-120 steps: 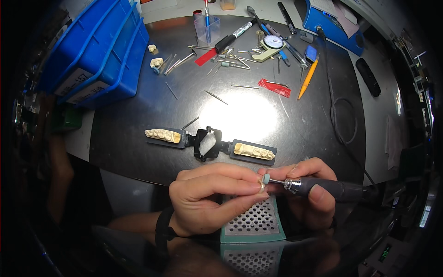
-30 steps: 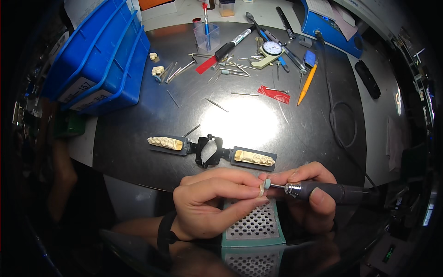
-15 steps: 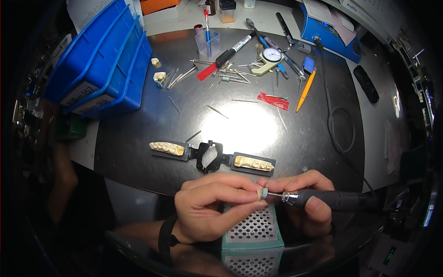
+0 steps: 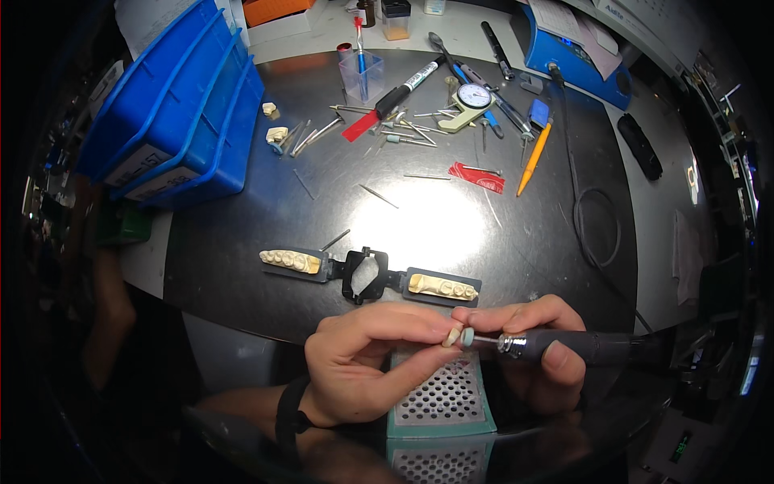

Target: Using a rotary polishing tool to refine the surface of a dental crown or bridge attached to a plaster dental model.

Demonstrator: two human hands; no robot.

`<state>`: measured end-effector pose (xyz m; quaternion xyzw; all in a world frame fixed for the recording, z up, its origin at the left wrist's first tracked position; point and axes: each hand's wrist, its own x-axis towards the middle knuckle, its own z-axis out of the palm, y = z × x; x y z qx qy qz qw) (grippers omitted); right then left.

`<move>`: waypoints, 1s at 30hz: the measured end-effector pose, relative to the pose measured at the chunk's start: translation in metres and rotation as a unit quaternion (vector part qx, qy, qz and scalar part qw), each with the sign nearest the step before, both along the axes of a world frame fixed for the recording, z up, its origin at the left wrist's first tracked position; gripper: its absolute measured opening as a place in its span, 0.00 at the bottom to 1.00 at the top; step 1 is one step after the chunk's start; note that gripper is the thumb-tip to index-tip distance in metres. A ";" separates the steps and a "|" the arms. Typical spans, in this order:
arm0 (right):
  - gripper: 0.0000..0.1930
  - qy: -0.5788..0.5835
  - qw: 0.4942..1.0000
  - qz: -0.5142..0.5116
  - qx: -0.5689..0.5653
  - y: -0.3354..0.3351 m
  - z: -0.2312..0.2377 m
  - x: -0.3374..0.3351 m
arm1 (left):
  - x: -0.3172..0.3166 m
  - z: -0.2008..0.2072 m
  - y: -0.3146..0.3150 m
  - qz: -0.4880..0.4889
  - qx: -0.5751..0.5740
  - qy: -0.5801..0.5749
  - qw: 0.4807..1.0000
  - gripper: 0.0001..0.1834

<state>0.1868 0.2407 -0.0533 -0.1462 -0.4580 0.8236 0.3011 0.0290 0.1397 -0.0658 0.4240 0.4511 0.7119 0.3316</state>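
Observation:
Between thumb and fingertips, my left hand (image 4: 375, 355) pinches a small tooth-coloured dental crown (image 4: 452, 336). My right hand (image 4: 548, 355) wraps round a dark rotary handpiece (image 4: 580, 347), pointing left. On its metal shank sits a pale green-blue grinding wheel (image 4: 468, 336), right beside the crown; whether they touch I cannot tell. Both hands are above a perforated metal grille (image 4: 443, 395) with a green frame. Just beyond them lies an opened black articulator (image 4: 364, 274) bearing two cream dental models, one on the left (image 4: 289, 260) and one on the right (image 4: 442, 285).
Stacked blue bins (image 4: 173, 105) stand at the left. Several burs (image 4: 407, 139), a dial caliper (image 4: 472, 105), a marker (image 4: 409, 87) and an orange stick tool (image 4: 534, 161) lie across the far table. A blue control box (image 4: 564, 60) sits at the back right, its cable (image 4: 576, 202) running down the right side.
The handpiece and its grinding wheel have shifted slightly right, from against the crown. The crown has turned a little in my left fingers and shows more.

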 end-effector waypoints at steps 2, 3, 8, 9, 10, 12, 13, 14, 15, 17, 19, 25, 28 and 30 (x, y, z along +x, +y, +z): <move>0.18 0.021 1.000 -0.007 -0.010 0.003 -0.005 0.001 | 0.005 0.001 0.003 0.008 -0.013 -0.074 0.997 0.11; 0.18 0.041 0.999 -0.011 -0.020 0.006 -0.007 0.003 | 0.004 0.000 0.005 -0.012 -0.017 -0.041 0.999 0.12; 0.19 -0.004 1.000 0.006 -0.004 0.006 -0.002 -0.004 | -0.008 0.003 0.000 -0.013 -0.022 -0.011 1.000 0.11; 0.20 -0.020 0.999 0.014 -0.025 0.007 0.000 -0.004 | -0.010 0.004 0.000 -0.016 -0.018 0.027 0.999 0.11; 0.20 -0.020 0.999 0.013 -0.027 0.008 0.000 -0.003 | -0.011 0.004 0.000 -0.021 -0.013 0.065 0.998 0.11; 0.19 -0.010 0.997 0.016 -0.071 0.008 -0.001 -0.003 | -0.006 0.003 0.001 -0.017 -0.022 0.029 0.999 0.11; 0.19 -0.010 0.997 0.017 -0.072 0.009 0.000 -0.003 | -0.004 0.003 0.001 -0.011 -0.030 -0.004 0.999 0.11; 0.19 -0.011 0.997 0.020 -0.068 0.009 0.000 -0.003 | -0.003 0.005 0.000 -0.010 -0.031 -0.004 0.999 0.11; 0.19 -0.012 0.998 0.022 -0.063 0.009 0.001 -0.003 | -0.002 0.007 -0.001 -0.010 -0.036 -0.012 0.999 0.11; 0.19 -0.001 0.997 0.033 -0.076 0.010 0.001 -0.002 | -0.003 0.006 -0.001 -0.011 -0.040 -0.020 0.999 0.11; 0.19 0.011 0.995 0.043 -0.090 0.010 0.001 -0.002 | -0.003 0.001 -0.001 0.003 -0.031 -0.008 0.999 0.11; 0.19 0.008 0.996 0.040 -0.083 0.008 0.000 -0.001 | -0.005 0.004 -0.001 0.010 -0.034 0.018 0.999 0.11; 0.19 0.019 0.996 0.040 -0.077 0.007 0.000 0.000 | -0.006 0.005 -0.001 0.003 -0.032 0.038 0.999 0.11; 0.19 -0.003 0.997 0.033 -0.076 0.007 0.002 -0.001 | -0.007 0.004 -0.002 0.002 -0.034 0.042 0.998 0.11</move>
